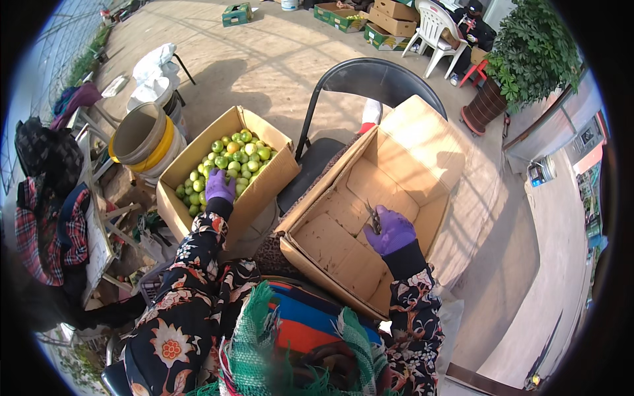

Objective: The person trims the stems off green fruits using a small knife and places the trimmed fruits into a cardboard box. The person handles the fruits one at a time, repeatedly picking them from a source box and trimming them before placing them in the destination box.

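Note:
My left hand [220, 186], in a purple glove, reaches into a cardboard box [260, 208] filled with green and yellowish tomatoes [236, 157]. Its fingertips touch the fruit at the near side of the pile; whether they grip one is hidden. My right hand [395, 231], gloved alike, is over a second cardboard box [324, 247]. Held in it is a small pair of metal snips [374, 218], points toward the far side. Dark bits of debris are scattered on this second box's floor, and no tomatoes show inside.
A black chair [317, 153] stands behind the boxes. Stacked buckets [141, 133] are left of the tomatoes, near draped clothes [44, 218]. Farther off are a white plastic chair [436, 29], a seated person [473, 29], produce boxes [391, 22] and a potted plant [488, 101].

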Available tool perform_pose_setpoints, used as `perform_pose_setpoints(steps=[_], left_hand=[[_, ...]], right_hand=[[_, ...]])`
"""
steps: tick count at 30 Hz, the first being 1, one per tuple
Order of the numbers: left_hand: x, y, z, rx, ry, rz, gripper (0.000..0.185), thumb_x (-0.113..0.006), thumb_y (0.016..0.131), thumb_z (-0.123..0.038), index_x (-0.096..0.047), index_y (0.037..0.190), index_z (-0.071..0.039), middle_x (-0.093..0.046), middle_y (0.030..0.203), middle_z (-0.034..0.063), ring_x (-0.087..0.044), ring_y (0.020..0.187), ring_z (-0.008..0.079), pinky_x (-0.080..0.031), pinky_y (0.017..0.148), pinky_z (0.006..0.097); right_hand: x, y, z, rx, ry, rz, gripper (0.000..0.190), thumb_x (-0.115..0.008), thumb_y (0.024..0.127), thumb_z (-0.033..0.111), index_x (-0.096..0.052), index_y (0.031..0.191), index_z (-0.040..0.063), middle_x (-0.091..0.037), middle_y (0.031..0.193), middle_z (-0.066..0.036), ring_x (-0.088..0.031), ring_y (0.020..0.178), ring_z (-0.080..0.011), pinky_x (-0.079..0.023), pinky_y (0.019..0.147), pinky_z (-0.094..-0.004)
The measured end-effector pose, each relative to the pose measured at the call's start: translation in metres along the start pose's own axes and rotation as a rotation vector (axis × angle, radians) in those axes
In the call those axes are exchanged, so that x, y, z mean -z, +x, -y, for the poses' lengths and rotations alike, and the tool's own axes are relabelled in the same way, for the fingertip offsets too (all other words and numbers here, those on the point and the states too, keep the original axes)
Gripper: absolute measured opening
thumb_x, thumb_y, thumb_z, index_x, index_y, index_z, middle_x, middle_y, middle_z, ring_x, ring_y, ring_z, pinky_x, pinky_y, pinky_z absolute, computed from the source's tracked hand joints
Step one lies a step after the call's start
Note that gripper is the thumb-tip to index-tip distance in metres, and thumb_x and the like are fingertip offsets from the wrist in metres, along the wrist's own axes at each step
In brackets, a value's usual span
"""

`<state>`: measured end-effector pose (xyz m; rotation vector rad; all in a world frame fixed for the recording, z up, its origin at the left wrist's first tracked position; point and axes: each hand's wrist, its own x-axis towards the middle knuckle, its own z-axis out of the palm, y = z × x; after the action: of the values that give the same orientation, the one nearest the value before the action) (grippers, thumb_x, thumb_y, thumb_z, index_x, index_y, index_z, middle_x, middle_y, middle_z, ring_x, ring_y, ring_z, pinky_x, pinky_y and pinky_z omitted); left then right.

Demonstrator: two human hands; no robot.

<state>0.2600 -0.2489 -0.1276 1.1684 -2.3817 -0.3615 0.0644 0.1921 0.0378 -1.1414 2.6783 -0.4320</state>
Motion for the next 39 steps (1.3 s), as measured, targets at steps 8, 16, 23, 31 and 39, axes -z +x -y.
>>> perform_pose_setpoints(steps=[8, 16, 23, 31, 39], left_hand=[[0.014, 0.010, -0.003, 0.160, -0.002, 0.010, 0.040, -0.076, 0.087, -0.033, -0.068, 0.116, -0.005, -0.064, 0.123, 0.0185, -0.063, 0.113, 0.0377, -0.051, 0.098, 0.0453], [0.118, -0.009, -0.209, -0.539, -0.805, 0.054, 0.038, -0.077, 0.088, -0.016, -0.065, 0.123, -0.005, -0.066, 0.117, 0.0176, -0.064, 0.107, 0.0362, -0.051, 0.096, 0.0420], [0.101, -0.070, -0.286, -1.289, -0.433, 0.851, 0.034, -0.069, 0.092, -0.029, -0.066, 0.118, -0.008, -0.067, 0.115, 0.0162, -0.066, 0.106, 0.0342, -0.053, 0.090, 0.0459], [0.074, -0.079, -0.260, -1.305, -0.074, 0.884, 0.023, -0.065, 0.093, -0.026, -0.068, 0.111, -0.011, -0.066, 0.103, 0.0125, -0.066, 0.098, 0.0360, -0.053, 0.084, 0.0478], [0.076, -0.076, -0.275, -1.071, -0.325, 0.852, 0.028, -0.070, 0.092, -0.024, -0.067, 0.116, -0.011, -0.065, 0.114, 0.0163, -0.064, 0.106, 0.0383, -0.053, 0.090, 0.0469]], right_hand=[[0.002, 0.002, 0.001, -0.035, -0.013, -0.023, 0.038, -0.072, 0.087, 0.034, -0.059, 0.103, 0.003, -0.069, 0.086, -0.021, -0.069, 0.086, -0.0398, -0.054, 0.077, -0.0474], [0.017, -0.002, 0.008, -0.090, 0.055, -0.058, 0.033, -0.067, 0.089, 0.033, -0.060, 0.100, 0.004, -0.071, 0.087, -0.023, -0.070, 0.087, -0.0413, -0.055, 0.080, -0.0503], [0.015, -0.001, 0.003, -0.185, 0.004, -0.053, 0.036, -0.066, 0.090, 0.036, -0.059, 0.101, 0.003, -0.071, 0.088, -0.023, -0.070, 0.089, -0.0415, -0.055, 0.081, -0.0503], [0.009, 0.001, 0.008, -0.137, 0.026, -0.061, 0.039, -0.070, 0.087, 0.034, -0.060, 0.105, 0.002, -0.070, 0.090, -0.024, -0.069, 0.090, -0.0424, -0.055, 0.080, -0.0493], [0.032, -0.018, 0.019, -0.148, 0.061, -0.137, 0.047, -0.071, 0.089, 0.033, -0.060, 0.120, 0.000, -0.070, 0.098, -0.025, -0.068, 0.096, -0.0425, -0.054, 0.084, -0.0489]])
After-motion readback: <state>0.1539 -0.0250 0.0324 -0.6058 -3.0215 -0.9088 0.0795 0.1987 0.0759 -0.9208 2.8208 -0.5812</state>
